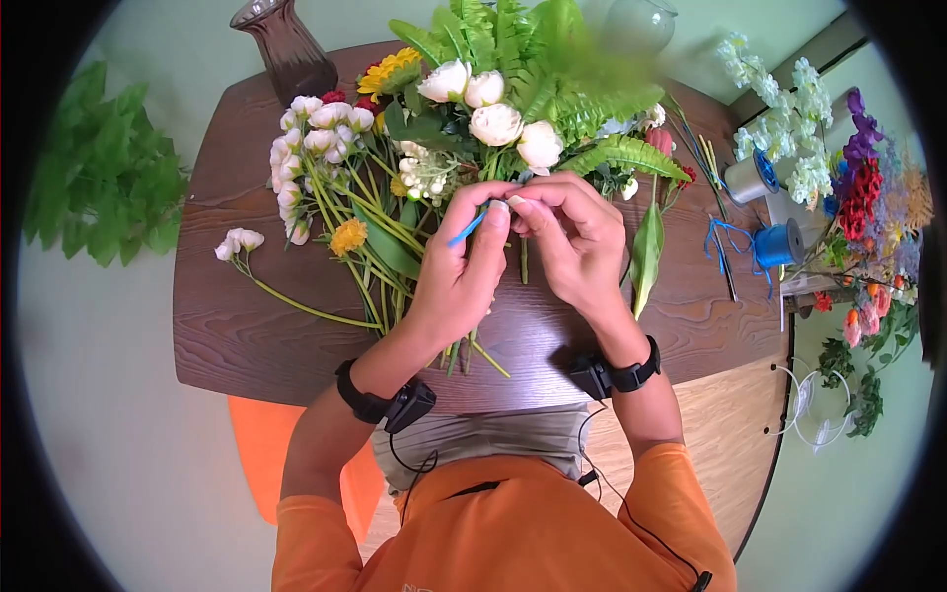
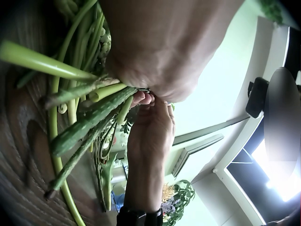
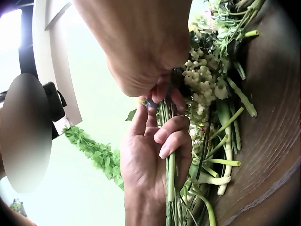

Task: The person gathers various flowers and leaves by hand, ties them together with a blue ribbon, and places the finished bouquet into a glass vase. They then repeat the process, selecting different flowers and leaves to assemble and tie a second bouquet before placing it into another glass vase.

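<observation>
My left hand (image 1: 456, 261) curls its fingers round a bundle of green stems (image 3: 171, 183), seen in the right wrist view. A short end of blue ribbon (image 1: 468, 228) sticks out past its thumb. My right hand (image 1: 584, 247) meets it thumb to thumb, fingertips pinching at the ribbon where the stems are gathered; the pinch itself is partly hidden. Beyond the hands spread white roses (image 1: 496, 125), green fern leaves (image 1: 533, 69) and white berry sprigs (image 1: 426, 173). In the left wrist view, the cut stem ends (image 2: 70, 134) point out below the left hand.
Loose stems with pale blossoms (image 1: 321, 138) and a yellow flower (image 1: 348, 237) lie left on the brown table (image 1: 256, 340). A blue ribbon spool (image 1: 779, 245) and a silver spool (image 1: 750, 180) are at right. A dark glass vase (image 1: 286, 49) stands back left.
</observation>
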Demonstrator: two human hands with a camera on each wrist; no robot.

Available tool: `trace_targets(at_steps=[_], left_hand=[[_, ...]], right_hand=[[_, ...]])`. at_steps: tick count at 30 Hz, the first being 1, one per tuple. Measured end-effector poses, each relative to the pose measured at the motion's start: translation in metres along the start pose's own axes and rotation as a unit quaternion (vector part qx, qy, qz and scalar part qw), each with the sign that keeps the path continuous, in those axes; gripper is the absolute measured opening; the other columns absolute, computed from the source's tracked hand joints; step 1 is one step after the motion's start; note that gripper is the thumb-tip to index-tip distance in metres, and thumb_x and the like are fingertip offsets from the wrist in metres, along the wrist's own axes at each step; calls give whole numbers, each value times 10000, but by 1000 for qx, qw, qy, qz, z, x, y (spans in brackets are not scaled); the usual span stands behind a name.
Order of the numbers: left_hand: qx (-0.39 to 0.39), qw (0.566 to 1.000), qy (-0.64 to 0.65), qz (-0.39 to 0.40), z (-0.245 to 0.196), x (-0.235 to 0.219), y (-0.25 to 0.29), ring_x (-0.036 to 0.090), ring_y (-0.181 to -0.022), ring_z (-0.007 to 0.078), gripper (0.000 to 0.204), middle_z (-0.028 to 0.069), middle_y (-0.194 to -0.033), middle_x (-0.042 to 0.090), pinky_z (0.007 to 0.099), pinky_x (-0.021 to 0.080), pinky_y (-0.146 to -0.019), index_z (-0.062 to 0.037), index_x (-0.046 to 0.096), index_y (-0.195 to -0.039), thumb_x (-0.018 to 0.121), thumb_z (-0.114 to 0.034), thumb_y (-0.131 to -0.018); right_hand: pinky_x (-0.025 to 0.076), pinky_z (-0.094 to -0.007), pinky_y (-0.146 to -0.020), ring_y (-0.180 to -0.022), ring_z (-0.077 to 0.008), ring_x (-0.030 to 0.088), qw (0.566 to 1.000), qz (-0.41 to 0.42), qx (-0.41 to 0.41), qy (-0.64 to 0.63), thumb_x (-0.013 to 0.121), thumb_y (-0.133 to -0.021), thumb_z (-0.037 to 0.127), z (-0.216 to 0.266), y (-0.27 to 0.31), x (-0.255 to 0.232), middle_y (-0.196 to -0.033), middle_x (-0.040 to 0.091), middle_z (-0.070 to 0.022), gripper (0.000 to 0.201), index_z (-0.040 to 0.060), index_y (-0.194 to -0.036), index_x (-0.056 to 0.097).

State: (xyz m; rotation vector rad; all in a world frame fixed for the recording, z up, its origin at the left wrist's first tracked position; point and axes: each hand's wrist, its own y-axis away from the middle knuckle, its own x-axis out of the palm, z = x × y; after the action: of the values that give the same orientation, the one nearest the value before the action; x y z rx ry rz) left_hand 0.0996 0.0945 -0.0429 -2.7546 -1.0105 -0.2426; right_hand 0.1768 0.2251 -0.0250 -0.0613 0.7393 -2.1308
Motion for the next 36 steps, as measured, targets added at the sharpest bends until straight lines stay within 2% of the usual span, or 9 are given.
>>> trace_targets(at_steps=[6,16,19,22,26,28,29,33,36], left_hand=[[-29,999,11,-16,-1,0,-2,429,-537,22,302,-13,-803,523,199,332,-461,-60,531,-1287,384,-275,-1133],[-16,999,4,-38,5,2,-1,465,-507,36,195,-10,-764,523,212,354,-429,-90,534,-1202,467,-250,-1112],[-10,999,-12,-45,3,3,0,462,-502,36,182,-14,-747,516,218,355,-420,-92,529,-1183,472,-249,-1110],[-16,998,-25,-50,0,3,2,459,-500,38,178,-6,-782,525,211,346,-411,-85,507,-1173,447,-243,-1116],[-11,998,9,-63,-1,5,1,452,-500,39,173,4,-822,536,202,336,-404,-79,491,-1152,424,-236,-1123],[-8,998,8,-59,1,4,0,449,-504,37,171,3,-822,536,202,339,-404,-80,493,-1145,423,-235,-1123],[-5,998,7,-55,1,4,-1,446,-507,35,170,3,-822,536,203,341,-405,-81,495,-1139,422,-234,-1123],[-7,999,-11,-47,-1,3,2,444,-517,32,167,3,-824,544,202,346,-408,-81,498,-1131,422,-230,-1123],[-7,999,-22,-47,-1,3,3,441,-531,30,161,5,-845,550,198,348,-414,-81,502,-1129,428,-224,-1122]], right_hand=[[549,-261,-652,-733,-134,676,1000,-6,-3,-12,689,-932,-15,-4,1,4,-883,696,-91,70,-27,-991,726],[532,-247,-632,-704,-110,659,997,-43,47,-49,698,-950,20,-8,7,9,-867,687,-69,48,-12,-986,703],[545,-243,-653,-746,-103,679,999,-30,38,-25,703,-951,19,-10,9,10,-889,699,-81,104,-28,-1038,674],[561,-243,-681,-810,-101,700,991,-68,63,-100,735,-927,11,-9,11,15,-933,716,-105,181,-41,-1047,609],[573,-252,-692,-809,-116,711,984,-112,-1,-142,795,-866,-2,-11,11,17,-962,737,-135,254,16,-950,557],[575,-268,-681,-769,-142,716,989,-58,-137,9,794,-844,-17,-15,10,10,-953,738,-146,230,20,-919,579],[581,-298,-662,-744,-185,721,983,-33,-164,73,788,-823,-18,-12,8,4,-947,735,-145,183,13,-897,623],[587,-329,-652,-742,-228,722,975,-15,-159,157,779,-806,-19,3,6,2,-934,727,-144,173,14,-945,681],[590,-342,-649,-742,-261,717,949,-23,-228,215,765,-790,-24,4,3,1,-940,719,-141,220,7,-1000,707]])
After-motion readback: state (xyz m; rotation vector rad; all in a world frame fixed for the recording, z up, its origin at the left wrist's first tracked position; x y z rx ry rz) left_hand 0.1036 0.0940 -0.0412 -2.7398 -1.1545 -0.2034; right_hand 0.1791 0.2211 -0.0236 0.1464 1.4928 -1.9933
